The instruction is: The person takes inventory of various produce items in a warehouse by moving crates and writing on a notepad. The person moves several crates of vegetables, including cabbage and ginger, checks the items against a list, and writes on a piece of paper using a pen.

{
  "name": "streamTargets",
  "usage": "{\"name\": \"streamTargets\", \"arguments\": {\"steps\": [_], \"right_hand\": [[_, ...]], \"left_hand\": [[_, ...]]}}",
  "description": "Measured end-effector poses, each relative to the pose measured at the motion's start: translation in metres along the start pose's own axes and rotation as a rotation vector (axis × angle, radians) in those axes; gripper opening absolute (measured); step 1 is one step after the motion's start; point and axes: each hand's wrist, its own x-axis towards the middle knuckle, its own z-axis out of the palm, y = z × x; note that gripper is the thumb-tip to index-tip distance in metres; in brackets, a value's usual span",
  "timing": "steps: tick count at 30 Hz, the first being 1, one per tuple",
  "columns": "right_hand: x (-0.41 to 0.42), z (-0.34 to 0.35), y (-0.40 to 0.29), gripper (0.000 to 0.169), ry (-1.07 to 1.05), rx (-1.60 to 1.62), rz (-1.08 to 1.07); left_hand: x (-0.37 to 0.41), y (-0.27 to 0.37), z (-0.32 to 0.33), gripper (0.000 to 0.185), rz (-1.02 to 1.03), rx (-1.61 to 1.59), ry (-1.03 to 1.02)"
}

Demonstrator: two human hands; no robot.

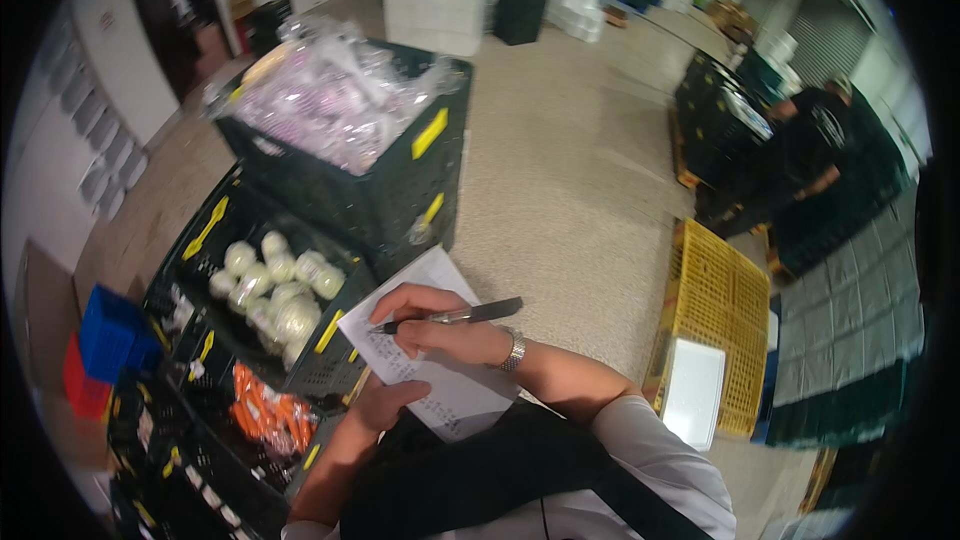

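Observation:
A black pen [491,310] is gripped in my right hand [442,326], its tip on the upper left part of a white paper pad [439,382]. Handwritten lines run down the sheet. My left hand [390,401] supports the pad from its lower left edge, thumb on top and fingers hidden beneath. A metal-banded watch [514,349] circles my right wrist. Just left of the pad, a dark green crate [337,360] holds several wrapped pale round vegetables [289,311]. Bagged carrots [270,412] lie in a lower crate close to my left forearm.
Stacked green crates bear a heap of clear plastic bags with purplish contents [322,105]. Blue [112,334] and red bins [84,382] stand far left. To the right are a yellow plastic crate [720,315] and a white foam lid [694,394]. A person [795,142] bends beside loaded pallets.

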Motion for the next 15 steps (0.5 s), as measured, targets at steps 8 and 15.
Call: {"name": "streamTargets", "arguments": {"steps": [8,15], "right_hand": [[0.022,0.016,0.030,0.013,0.091,-0.142,-0.169],[0.027,0.050,0.039,0.013,0.001,-0.165,-0.215]], "left_hand": [[-0.046,0.021,-0.001,0.057,-0.134,-0.055,0.205],[-0.065,0.005,-0.013,0.064,0.176,-0.049,0.153]]}}
